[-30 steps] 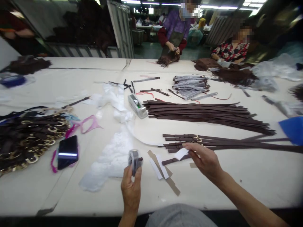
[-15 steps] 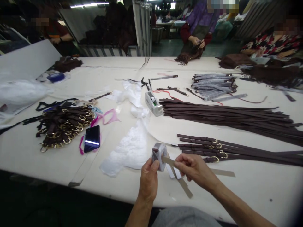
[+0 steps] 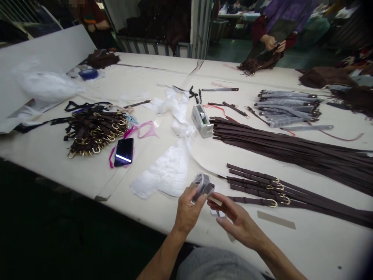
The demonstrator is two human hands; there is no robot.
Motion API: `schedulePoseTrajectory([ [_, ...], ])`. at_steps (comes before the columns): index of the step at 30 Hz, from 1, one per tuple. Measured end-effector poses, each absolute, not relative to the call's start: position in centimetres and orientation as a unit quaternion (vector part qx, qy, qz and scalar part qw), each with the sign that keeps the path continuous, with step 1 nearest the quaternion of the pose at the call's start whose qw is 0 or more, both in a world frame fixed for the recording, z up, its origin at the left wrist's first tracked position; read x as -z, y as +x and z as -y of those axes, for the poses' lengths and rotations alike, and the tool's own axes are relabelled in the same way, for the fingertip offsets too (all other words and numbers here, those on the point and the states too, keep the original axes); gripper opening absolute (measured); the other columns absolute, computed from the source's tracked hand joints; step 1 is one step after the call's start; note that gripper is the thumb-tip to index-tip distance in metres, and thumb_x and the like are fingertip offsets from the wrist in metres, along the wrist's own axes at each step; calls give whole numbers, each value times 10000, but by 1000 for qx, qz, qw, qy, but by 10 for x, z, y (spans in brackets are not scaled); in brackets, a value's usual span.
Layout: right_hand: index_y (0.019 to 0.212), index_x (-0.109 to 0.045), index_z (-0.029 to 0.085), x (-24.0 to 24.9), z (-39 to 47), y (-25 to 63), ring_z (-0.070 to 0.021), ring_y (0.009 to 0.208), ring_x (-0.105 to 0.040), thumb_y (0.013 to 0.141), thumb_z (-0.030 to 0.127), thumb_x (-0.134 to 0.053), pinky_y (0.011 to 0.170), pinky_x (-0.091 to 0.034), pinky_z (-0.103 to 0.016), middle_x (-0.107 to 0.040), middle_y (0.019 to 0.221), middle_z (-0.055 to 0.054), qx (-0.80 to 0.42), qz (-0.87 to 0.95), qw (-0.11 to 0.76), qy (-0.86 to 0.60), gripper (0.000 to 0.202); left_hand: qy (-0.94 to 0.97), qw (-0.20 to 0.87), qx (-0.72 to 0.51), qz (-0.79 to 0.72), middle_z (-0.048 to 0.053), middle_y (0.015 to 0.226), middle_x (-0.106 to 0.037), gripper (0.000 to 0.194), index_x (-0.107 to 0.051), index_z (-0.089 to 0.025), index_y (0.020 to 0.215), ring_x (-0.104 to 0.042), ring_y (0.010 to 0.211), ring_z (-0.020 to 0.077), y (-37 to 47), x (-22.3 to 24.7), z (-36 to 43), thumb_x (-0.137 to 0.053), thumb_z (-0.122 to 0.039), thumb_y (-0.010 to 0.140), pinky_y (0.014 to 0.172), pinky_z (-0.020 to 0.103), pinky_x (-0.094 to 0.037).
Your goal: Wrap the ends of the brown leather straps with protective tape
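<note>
Resting in the left grip (image 3: 188, 210) is a plastic-wrapped roll (image 3: 204, 183).

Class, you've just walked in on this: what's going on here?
The person's left hand holds a dark roll in clear wrap. The right hand, partly open, is close beside it, at a pale strip. Gold-buckled brown straps lie to the right; a tape dispenser stands farther back, and a phone lies to the left. Across the table, a co-worker handles a dark fringed piece.
</note>
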State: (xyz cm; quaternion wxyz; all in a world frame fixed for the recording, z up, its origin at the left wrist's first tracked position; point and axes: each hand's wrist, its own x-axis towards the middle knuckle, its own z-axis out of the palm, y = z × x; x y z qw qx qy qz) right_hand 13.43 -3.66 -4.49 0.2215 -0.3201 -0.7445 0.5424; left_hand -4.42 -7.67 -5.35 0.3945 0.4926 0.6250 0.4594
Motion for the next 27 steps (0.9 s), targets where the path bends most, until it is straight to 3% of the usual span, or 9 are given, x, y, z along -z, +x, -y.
schedulePoseTrajectory([
  [6, 1142, -531, 169, 98, 33, 128, -185, 813, -633, 890, 95, -383, 687, -530, -302, -662, 939, -111, -219, 935, 180, -213, 302, 611, 221, -295, -700, 51, 1033, -660, 190, -618, -203, 980, -566, 936, 234, -47, 102, 91, -542, -284, 826, 834, 399, -403],
  [9, 1132, -536, 148, 119, 36, 120, -181, 808, -627, 892, 88, -362, 651, -531, -296, -623, 1054, -164, -157, 956, 151, -197, 303, 617, 201, -273, -710, 58, 1050, -651, 177, -606, -200, 974, -556, 917, 255, -44, 121, 97, -540, -250, 817, 794, 433, -386],
  [12, 1096, -538, 153, 137, 36, 116, -187, 904, -627, 867, 46, -329, 660, -544, -281, -539, 1225, -182, -157, 961, 115, -196, 328, 637, 183, -251, -706, 63, 1027, -649, 188, -596, -194, 991, -549, 886, 251, -41, 137, 100, -523, -214, 819, 748, 420, -381],
  [16, 1093, -538, 174, 154, 33, 114, -179, 923, -636, 839, 31, -351, 673, -554, -253, -559, 1223, -132, -180, 966, 71, -173, 346, 668, 176, -231, -685, 52, 970, -653, 170, -608, -187, 941, -544, 846, 236, -41, 157, 104, -475, -169, 836, 721, 406, -378],
  [22, 1086, -549, 153, 161, 30, 117, -198, 871, -659, 862, 69, -367, 583, -559, -262, -459, 1328, -178, -205, 964, 45, -160, 300, 682, 184, -237, -667, 89, 1007, -635, 200, -590, -160, 997, -543, 877, 248, -44, 168, 106, -458, -182, 848, 747, 422, -390],
  [27, 1186, -509, 162, 166, 28, 118, -198, 1064, -584, 865, 69, -406, 773, -546, -284, -502, 1294, -159, -225, 961, 58, -150, 350, 696, 219, -273, -628, 81, 1078, -610, 261, -566, -187, 1061, -558, 934, 222, -57, 158, 109, -503, -164, 809, 807, 395, -433],
])
